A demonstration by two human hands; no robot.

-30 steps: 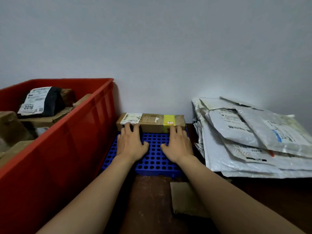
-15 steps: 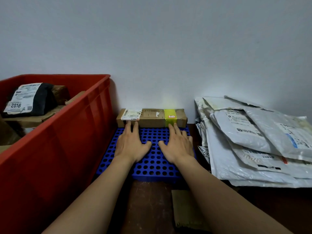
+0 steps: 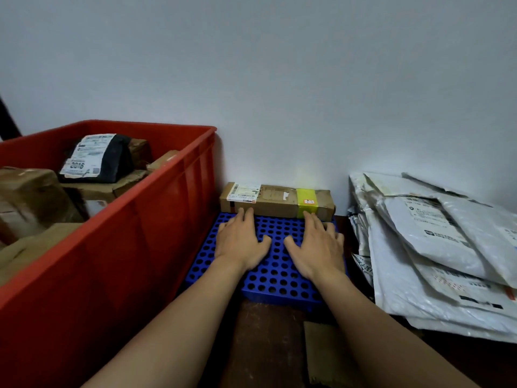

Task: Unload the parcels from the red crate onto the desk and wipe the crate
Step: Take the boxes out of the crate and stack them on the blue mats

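Observation:
A long brown cardboard parcel (image 3: 275,201) with a white label and a yellow band lies against the wall at the back of a blue perforated board (image 3: 275,278). My left hand (image 3: 242,242) and my right hand (image 3: 316,247) lie flat on the board, fingers straight, their tips touching the parcel's front face. The red crate (image 3: 134,239) stands to the left. Inside it are a black bag parcel with a white label (image 3: 96,158) and several brown boxes (image 3: 33,197).
A pile of grey and white plastic mailer bags (image 3: 436,247) fills the desk at the right. A flat piece of cardboard (image 3: 324,354) lies on the dark wooden desk (image 3: 265,345) near me. The white wall stands right behind the parcel.
Both hands have slid back toward me a little on the blue board, fingertips now only at the parcel's front face. The view has shifted and shows more of the crate's inside.

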